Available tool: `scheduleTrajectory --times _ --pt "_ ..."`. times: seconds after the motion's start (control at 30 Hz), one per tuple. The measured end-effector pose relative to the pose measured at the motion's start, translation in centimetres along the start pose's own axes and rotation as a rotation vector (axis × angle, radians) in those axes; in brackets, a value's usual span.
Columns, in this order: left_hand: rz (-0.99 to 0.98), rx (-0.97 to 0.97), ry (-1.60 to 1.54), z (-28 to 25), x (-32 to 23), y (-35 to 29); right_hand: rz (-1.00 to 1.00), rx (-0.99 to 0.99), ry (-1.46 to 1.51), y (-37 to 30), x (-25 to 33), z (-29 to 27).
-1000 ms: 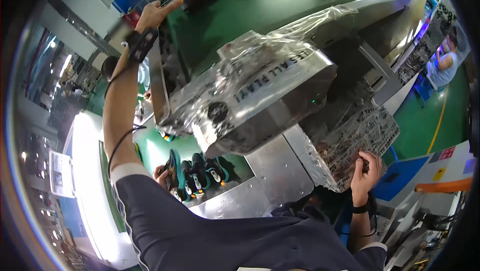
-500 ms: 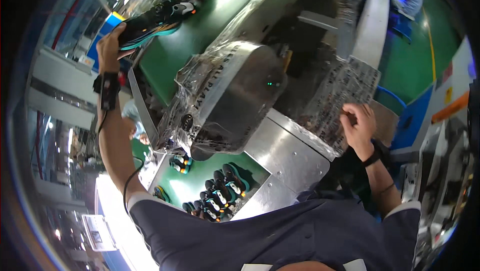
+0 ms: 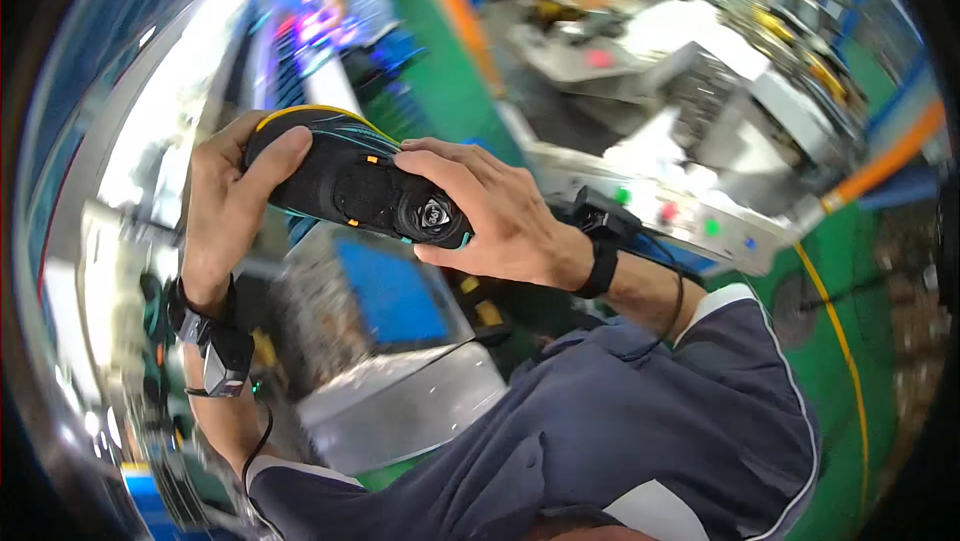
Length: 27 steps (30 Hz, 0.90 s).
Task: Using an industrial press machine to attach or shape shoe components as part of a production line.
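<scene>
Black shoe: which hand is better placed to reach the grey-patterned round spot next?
Right hand, likely: it grips the shoe at the end with the spot, fingers and thumb on either side. The left hand holds the opposite end.

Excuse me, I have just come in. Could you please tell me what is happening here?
A person in a dark shirt holds a black shoe in both hands. The left hand grips the yellow-edged end, and the right hand grips the end with the opening. To the right, a pale panel carries blurred coloured buttons.
</scene>
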<state>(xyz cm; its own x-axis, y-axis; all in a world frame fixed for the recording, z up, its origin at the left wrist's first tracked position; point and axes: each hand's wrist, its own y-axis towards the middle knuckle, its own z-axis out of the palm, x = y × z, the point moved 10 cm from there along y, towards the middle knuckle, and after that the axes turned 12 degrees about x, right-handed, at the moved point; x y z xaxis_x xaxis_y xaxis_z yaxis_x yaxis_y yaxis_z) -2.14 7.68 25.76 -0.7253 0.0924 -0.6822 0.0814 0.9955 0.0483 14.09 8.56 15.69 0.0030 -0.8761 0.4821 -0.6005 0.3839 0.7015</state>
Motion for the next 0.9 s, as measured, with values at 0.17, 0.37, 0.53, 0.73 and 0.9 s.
scheduleTrajectory --times 0.17,0.37,0.53,0.73,0.9 --pt "0.293 0.189 -0.024 14.6 -6.6 15.9 0.151 -0.439 -0.045 -11.8 -7.8 -13.9" --pt "0.247 0.516 -0.71 39.9 -10.3 31.4 0.697 -0.713 -0.179 -27.5 -15.6 -29.9" --pt "0.271 0.595 -0.685 58.9 -13.7 39.4 0.872 -1.02 -0.278 -37.3 -17.1 -38.8" --pt "0.068 0.192 -0.311 67.9 -10.3 50.2 1.131 -1.088 -0.437 -40.8 -18.5 -42.3" --pt "-0.206 0.229 -0.179 71.1 -6.9 53.5 1.239 -1.109 -0.485 -40.2 -18.6 -42.2"
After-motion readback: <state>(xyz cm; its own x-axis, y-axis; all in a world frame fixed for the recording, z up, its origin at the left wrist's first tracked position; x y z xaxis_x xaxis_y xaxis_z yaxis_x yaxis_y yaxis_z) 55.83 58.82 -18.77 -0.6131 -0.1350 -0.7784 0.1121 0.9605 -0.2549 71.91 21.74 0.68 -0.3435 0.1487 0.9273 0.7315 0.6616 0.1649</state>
